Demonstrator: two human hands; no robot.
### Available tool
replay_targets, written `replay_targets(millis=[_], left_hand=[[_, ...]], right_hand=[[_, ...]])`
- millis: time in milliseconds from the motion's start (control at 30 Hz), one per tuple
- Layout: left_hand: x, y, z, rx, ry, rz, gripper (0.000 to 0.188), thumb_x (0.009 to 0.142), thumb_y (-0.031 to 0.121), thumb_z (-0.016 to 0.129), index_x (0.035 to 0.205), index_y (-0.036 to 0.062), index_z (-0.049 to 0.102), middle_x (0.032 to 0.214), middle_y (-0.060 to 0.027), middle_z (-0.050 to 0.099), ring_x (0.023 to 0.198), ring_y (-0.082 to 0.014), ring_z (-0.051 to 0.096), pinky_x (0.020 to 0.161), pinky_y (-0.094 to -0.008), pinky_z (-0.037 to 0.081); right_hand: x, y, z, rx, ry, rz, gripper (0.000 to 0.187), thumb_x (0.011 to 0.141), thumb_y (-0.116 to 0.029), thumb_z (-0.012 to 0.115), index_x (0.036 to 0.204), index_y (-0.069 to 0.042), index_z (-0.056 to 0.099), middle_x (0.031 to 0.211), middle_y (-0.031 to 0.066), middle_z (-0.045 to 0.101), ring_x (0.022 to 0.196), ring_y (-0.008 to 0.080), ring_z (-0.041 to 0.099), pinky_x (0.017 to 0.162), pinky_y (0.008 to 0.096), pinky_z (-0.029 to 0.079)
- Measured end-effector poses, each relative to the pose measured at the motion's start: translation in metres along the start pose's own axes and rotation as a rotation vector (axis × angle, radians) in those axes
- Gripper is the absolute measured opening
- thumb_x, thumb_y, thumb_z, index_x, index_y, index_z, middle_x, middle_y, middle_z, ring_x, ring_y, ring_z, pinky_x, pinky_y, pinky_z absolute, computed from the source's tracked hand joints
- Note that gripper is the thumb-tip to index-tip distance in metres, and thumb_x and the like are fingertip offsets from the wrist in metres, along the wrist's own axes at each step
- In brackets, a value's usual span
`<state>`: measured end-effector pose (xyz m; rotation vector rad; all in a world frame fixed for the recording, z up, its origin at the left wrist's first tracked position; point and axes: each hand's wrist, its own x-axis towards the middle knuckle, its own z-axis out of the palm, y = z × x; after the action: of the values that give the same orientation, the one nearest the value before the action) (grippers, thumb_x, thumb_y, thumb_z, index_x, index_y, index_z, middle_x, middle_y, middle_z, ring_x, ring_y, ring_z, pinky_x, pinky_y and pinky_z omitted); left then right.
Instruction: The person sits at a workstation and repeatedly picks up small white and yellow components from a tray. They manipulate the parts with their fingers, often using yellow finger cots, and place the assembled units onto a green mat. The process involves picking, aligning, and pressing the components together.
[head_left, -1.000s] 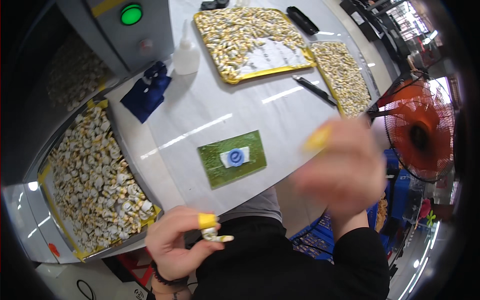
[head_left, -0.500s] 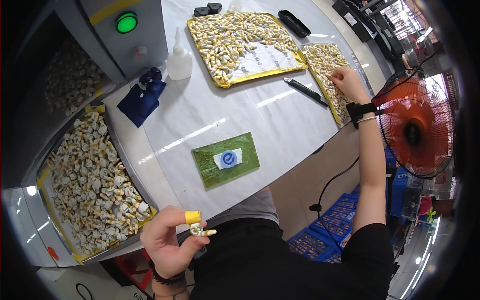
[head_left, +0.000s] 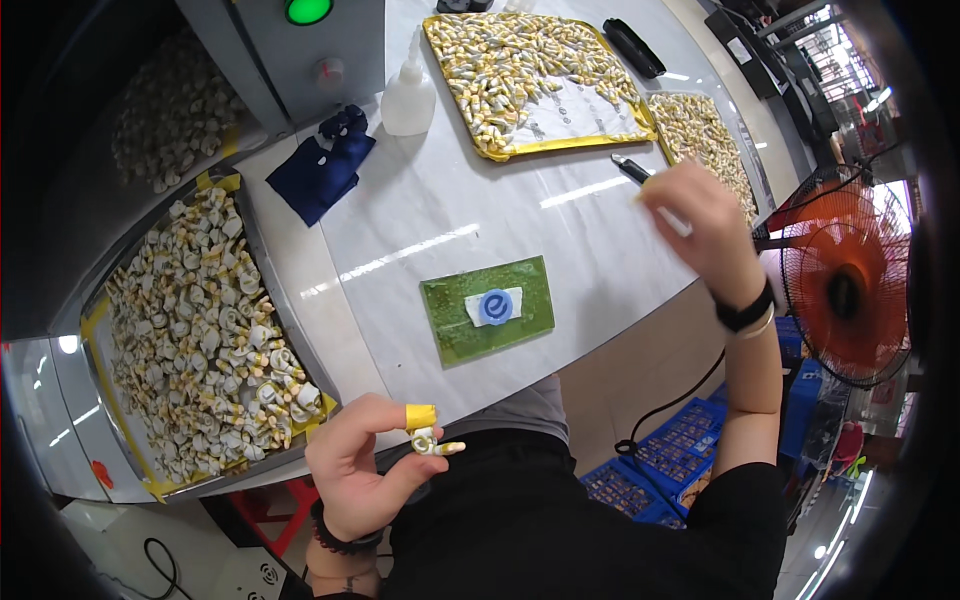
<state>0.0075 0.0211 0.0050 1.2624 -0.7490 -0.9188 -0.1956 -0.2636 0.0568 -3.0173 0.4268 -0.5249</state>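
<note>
My left hand (head_left: 362, 462) is at the table's front edge, its thumb and yellow-taped forefinger pinching a small curled white-and-yellow piece (head_left: 428, 441). A thin tip of this piece points right. My right hand (head_left: 703, 222), blurred by motion, hovers over the right side of the table near a dark-handled tool (head_left: 630, 168). Its fingertips are pinched together with a yellowish speck at them, too smeared to name. Between the hands lies a green slab (head_left: 447, 335) bearing a white pad (head_left: 474, 309) and a round blue disc (head_left: 495, 307).
A tray of curled pieces (head_left: 200, 340) stands at left. Two trays of small cone-like pieces (head_left: 500, 75), (head_left: 712, 135) lie far and right. A squeeze bottle (head_left: 408, 103), blue cloth (head_left: 315, 180) and black holder (head_left: 634, 47) are on the table. An orange fan (head_left: 845, 290) stands right.
My right hand has lifted off the right-hand tray and come nearer to me, over the table. My left hand still pinches the curled piece. The whole view has shifted slightly.
</note>
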Motion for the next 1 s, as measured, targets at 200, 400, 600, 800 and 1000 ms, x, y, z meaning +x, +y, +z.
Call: replay_targets(millis=[200, 400, 600, 800, 1000], left_hand=[[0.002, 0.005, 0.005, 0.028, 0.022, 0.082, 0.034, 0.065, 0.019, 0.083, 0.087, -0.0007, 0.066, 0.076, -0.0088, 0.067, 0.07, -0.0158, 0.064, 0.066, -0.0253, 0.049], [-0.004, 0.006, 0.0, 0.043, 0.069, 0.077, 0.034, 0.063, 0.02, 0.085, 0.084, 0.0, 0.067, 0.076, -0.0091, 0.068, 0.07, -0.0166, 0.064, 0.065, -0.0258, 0.049], [-0.006, 0.002, -0.002, 0.051, 0.057, 0.079, 0.041, 0.064, 0.027, 0.084, 0.086, -0.0007, 0.063, 0.078, -0.0107, 0.066, 0.072, -0.0175, 0.062, 0.066, -0.0277, 0.048], [-0.004, 0.001, 0.002, 0.117, 0.069, 0.237, 0.038, 0.062, 0.018, 0.085, 0.088, 0.0001, 0.064, 0.082, -0.0108, 0.068, 0.074, -0.0212, 0.065, 0.069, -0.031, 0.051], [0.0, 0.003, 0.006, 0.064, 0.029, 0.314, 0.034, 0.061, 0.01, 0.085, 0.089, 0.0013, 0.065, 0.087, -0.0103, 0.07, 0.078, -0.0248, 0.067, 0.073, -0.0344, 0.053]], right_hand=[[0.017, -0.073, 0.024, -0.028, -0.181, -0.451, 0.014, 0.068, -0.006, 0.064, 0.08, 0.0, 0.059, 0.08, 0.0055, 0.057, 0.072, 0.0178, 0.056, 0.063, 0.0296, 0.049], [0.024, -0.078, 0.035, -0.124, -0.29, -0.573, 0.016, 0.066, -0.007, 0.063, 0.079, 0.0, 0.06, 0.079, 0.004, 0.056, 0.073, 0.0155, 0.053, 0.061, 0.0264, 0.046], [0.036, -0.087, 0.032, -0.076, -0.368, -0.539, 0.016, 0.066, -0.009, 0.063, 0.079, -0.001, 0.06, 0.082, 0.0043, 0.056, 0.074, 0.0163, 0.054, 0.063, 0.0273, 0.046], [0.032, -0.105, 0.02, 0.326, 0.064, -0.375, 0.017, 0.066, -0.007, 0.067, 0.08, 0.001, 0.062, 0.081, 0.0075, 0.058, 0.067, 0.0188, 0.056, 0.056, 0.0268, 0.047], [0.03, -0.128, 0.023, 0.575, 0.25, -0.374, 0.015, 0.067, -0.006, 0.069, 0.08, 0.002, 0.063, 0.08, 0.01, 0.059, 0.063, 0.0178, 0.055, 0.052, 0.0251, 0.043]])
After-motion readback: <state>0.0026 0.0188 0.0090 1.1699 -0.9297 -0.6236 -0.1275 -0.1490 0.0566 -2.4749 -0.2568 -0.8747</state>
